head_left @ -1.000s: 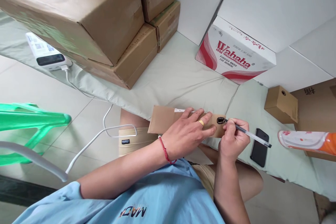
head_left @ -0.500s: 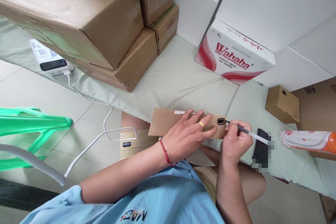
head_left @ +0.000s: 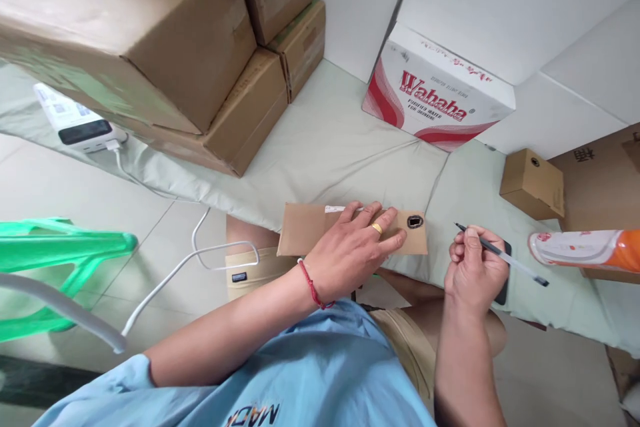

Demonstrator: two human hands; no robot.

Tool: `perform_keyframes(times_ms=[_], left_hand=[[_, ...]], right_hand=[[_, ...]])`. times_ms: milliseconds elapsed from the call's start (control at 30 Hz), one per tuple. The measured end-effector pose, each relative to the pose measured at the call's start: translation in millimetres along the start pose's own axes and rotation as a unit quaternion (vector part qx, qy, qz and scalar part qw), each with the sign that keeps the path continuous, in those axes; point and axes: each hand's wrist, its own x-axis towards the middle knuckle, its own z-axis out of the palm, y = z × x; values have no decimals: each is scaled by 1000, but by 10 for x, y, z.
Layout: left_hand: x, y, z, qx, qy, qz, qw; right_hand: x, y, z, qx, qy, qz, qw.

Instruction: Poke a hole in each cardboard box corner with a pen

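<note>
My left hand (head_left: 353,247) lies across a small brown cardboard box (head_left: 305,230) at the front edge of the cloth-covered surface, its fingers spread over the top face. Near the box's right end is a black-inked ring around a small dark rectangle (head_left: 415,221). To the right of the box, my right hand (head_left: 475,263) pinches a gel pen (head_left: 493,248) between thumb and fingers. The pen's dark tip points left, apart from the box. Behind my right hand, a black phone (head_left: 504,287) is mostly hidden.
Large cardboard boxes (head_left: 190,67) are stacked at the back left. A Wahaha carton (head_left: 435,97) stands by the white wall. At right are a small box (head_left: 533,183) and an orange-white package (head_left: 580,248). A white power bank (head_left: 83,133) trails a cable; a green stool (head_left: 65,247) is left.
My right hand has moved right with the pen, taking its tip off the box's inked ring. My left hand stays on the box. The whole view has shifted slightly.
</note>
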Motion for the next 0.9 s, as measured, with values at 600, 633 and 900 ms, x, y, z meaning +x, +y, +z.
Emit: perform_keyframes(times_ms=[600,633,900], left_hand=[[29,-1,8,0,-11,1,1000],[31,-3,6,0,-12,2,1000],[32,-2,16,15,-8,9,1000]], right_hand=[[677,766,-904,-446,-195,169,857],[709,776,-917,-471,-179,156,849],[699,757,-1359,-621,34,63,780]])
